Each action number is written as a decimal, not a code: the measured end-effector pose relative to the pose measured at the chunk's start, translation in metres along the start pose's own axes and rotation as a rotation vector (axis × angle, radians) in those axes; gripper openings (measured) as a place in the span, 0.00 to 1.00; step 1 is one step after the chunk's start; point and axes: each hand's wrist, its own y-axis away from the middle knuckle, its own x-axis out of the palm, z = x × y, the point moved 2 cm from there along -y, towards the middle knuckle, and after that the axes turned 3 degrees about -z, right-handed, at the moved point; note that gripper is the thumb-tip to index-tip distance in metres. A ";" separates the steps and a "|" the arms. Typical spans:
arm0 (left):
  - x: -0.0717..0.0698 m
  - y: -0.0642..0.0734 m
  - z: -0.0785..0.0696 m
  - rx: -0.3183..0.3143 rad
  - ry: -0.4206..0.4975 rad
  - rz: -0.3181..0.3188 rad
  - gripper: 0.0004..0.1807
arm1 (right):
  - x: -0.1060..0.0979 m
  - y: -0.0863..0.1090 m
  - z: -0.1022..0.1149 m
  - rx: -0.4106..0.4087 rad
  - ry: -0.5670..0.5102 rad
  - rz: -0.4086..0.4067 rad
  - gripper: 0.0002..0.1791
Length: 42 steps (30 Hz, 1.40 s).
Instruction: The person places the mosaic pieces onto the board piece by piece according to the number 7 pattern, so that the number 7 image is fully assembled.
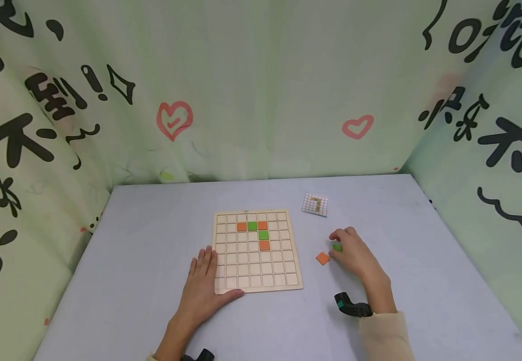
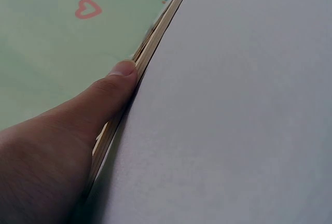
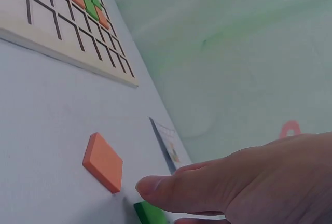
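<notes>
A wooden grid board [image 1: 237,268] lies on the table with orange and green square tiles set in its upper cells, among them a green tile [image 1: 252,226] and an orange tile [image 1: 264,245]. My left hand [image 1: 204,288] rests at the board's lower left corner, fingers straight along the left edge and thumb on the front edge. To the right of the board, my right hand [image 1: 353,253] pinches a loose green tile [image 3: 149,212] between thumb and fingers. Just left of those fingertips, a loose orange tile [image 3: 104,163] lies flat on the table.
A small pattern card [image 1: 315,204] with a printed grid lies behind the right hand, beyond the board's upper right corner. White table surface [image 1: 152,225] surrounds the board. Printed curtains [image 1: 265,100] hang along the table's back and sides.
</notes>
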 end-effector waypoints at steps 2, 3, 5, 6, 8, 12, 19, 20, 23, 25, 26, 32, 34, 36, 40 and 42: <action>0.000 0.000 0.000 0.002 0.000 -0.006 0.68 | 0.001 0.002 -0.004 0.014 -0.004 0.000 0.19; 0.000 0.000 0.000 0.003 0.000 -0.009 0.68 | 0.001 0.002 -0.006 0.014 -0.002 0.001 0.19; 0.000 0.000 0.000 0.007 0.001 -0.017 0.68 | 0.002 0.003 -0.011 0.020 0.003 0.002 0.18; 0.000 0.000 0.000 0.011 0.001 -0.021 0.68 | 0.003 0.004 -0.013 0.022 0.004 0.002 0.17; 0.000 0.000 0.000 0.008 0.000 -0.019 0.68 | 0.004 0.004 -0.016 0.025 0.006 0.003 0.16; 0.000 0.000 0.000 0.010 -0.005 -0.029 0.67 | 0.006 0.004 -0.021 0.041 -0.015 0.003 0.14; -0.001 -0.001 -0.001 0.006 0.002 -0.022 0.67 | 0.006 0.002 -0.024 0.061 -0.055 0.005 0.15; -0.001 -0.001 -0.001 0.006 0.003 -0.020 0.67 | 0.006 0.002 -0.025 0.060 -0.055 0.003 0.15; -0.001 -0.001 -0.001 0.006 0.002 -0.017 0.67 | 0.006 0.003 -0.025 0.057 -0.046 -0.007 0.14; 0.000 -0.001 0.000 0.007 0.001 -0.017 0.67 | 0.007 0.003 -0.024 0.051 -0.042 -0.023 0.14; 0.000 -0.001 0.000 0.007 0.002 -0.017 0.67 | 0.006 0.003 -0.023 0.047 -0.045 -0.032 0.13; -0.001 -0.001 0.001 0.005 0.009 -0.023 0.66 | 0.006 0.002 -0.014 0.031 -0.078 -0.062 0.11; -0.001 -0.001 0.001 0.005 0.007 -0.024 0.66 | 0.007 0.001 -0.011 0.023 -0.088 -0.068 0.12; -0.001 -0.001 0.000 0.005 0.007 -0.025 0.66 | 0.008 0.000 -0.007 0.010 -0.098 -0.077 0.12; -0.001 -0.001 0.000 0.003 0.009 -0.028 0.66 | 0.011 -0.002 0.000 -0.018 -0.109 -0.095 0.12; -0.001 -0.001 0.000 0.001 0.010 -0.027 0.66 | 0.013 -0.003 0.004 -0.022 -0.115 -0.096 0.13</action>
